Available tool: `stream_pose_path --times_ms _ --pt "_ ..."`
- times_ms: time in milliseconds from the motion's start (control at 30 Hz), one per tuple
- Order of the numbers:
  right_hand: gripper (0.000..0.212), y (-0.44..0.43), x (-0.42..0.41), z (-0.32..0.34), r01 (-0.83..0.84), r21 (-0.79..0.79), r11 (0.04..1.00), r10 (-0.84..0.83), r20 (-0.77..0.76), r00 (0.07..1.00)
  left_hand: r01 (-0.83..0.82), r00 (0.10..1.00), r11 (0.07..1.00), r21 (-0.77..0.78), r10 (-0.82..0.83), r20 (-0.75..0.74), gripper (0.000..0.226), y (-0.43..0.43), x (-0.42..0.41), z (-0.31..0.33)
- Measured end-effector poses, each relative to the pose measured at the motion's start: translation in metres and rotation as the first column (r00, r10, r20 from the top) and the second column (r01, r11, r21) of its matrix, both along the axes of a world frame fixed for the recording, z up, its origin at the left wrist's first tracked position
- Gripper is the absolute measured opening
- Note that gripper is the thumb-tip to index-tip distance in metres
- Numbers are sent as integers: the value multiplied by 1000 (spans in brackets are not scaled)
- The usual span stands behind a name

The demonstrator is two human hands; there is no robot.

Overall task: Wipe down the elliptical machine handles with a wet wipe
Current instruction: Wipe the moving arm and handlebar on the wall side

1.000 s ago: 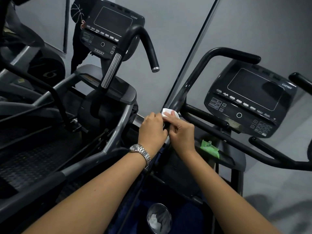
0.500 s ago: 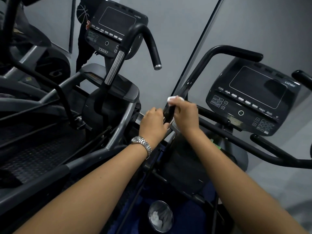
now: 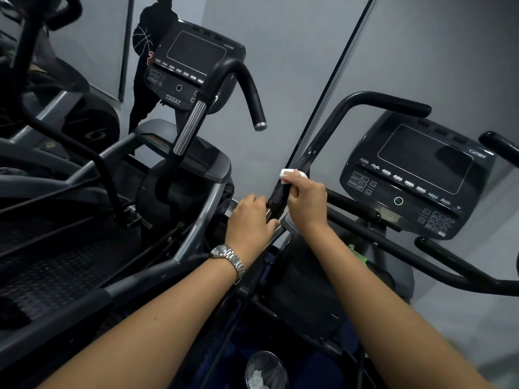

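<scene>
My right hand (image 3: pixel 307 200) clenches the soft, limp white wet wipe (image 3: pixel 288 174) around the stiff black tubular handle (image 3: pixel 323 136); my left hand (image 3: pixel 250 220) grips the handle nearer.

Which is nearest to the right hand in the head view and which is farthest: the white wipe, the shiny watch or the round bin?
1. white wipe: held in the right hand itself, against the handle.
2. shiny watch: on the left wrist, below and to the left of that hand.
3. round bin: far down, at the bottom edge of the picture.
</scene>
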State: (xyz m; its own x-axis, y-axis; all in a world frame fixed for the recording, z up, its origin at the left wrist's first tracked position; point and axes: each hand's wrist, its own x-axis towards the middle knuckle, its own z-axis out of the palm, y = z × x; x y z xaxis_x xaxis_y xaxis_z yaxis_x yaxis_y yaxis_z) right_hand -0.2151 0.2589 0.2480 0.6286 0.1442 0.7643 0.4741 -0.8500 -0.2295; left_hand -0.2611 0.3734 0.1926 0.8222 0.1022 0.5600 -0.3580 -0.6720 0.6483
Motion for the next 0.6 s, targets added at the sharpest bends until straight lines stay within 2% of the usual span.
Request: stream_pose_path --times_ms 100,167,300,400,500,600 --pt "32 -8 -12 -15 -106 -101 989 108 13 994 0 1000 1000 14 0 15 35 1 0 -1" --pt "28 -17 -8 -12 -148 -105 983 149 -1 989 4 1000 1000 18 -4 17 36 2 0 -1" --pt "29 -16 16 5 -96 73 993 99 -39 994 15 1000 1000 8 -15 7 39 1 1 -1" --pt "29 -16 7 -3 -136 -20 991 136 -6 991 5 1000 1000 15 -5 11 40 1 1 -2" --pt "31 -31 -3 -15 -255 -102 962 257 5 966 6 1000 1000 30 -6 16 42 2 1 -2" --pt "32 -32 15 -4 -201 25 979 201 5 980 7 1000 999 31 -8 13 40 2 1 -1"
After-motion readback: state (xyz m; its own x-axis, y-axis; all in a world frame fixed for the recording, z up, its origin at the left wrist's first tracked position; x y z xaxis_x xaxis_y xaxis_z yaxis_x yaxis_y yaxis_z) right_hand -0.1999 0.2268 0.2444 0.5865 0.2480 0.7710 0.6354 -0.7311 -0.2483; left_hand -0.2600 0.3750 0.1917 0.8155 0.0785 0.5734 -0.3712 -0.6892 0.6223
